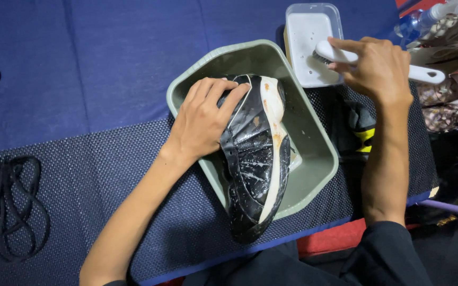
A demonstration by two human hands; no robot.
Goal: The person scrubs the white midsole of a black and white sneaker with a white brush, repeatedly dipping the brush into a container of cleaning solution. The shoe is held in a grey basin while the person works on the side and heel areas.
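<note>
Black laces (14, 206) lie at 8 o'clock on the mat. Left hand (203, 119) grips black shoe (255, 159), tilted in green basin (319, 159) at centre. Right hand (380, 69), 1 o'clock, clamps white brush (425, 74), bristles in white tray (306, 32).

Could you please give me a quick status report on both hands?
Left hand gripping black shoe over green basin. Right hand holding white brush, bristles in white tray. Nothing blocking.

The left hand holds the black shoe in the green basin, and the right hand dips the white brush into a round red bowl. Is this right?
Not quite. In the head view the right hand dips the white brush into a rectangular white container, not a round red bowl. The left hand does hold the black shoe in the green basin.
</note>
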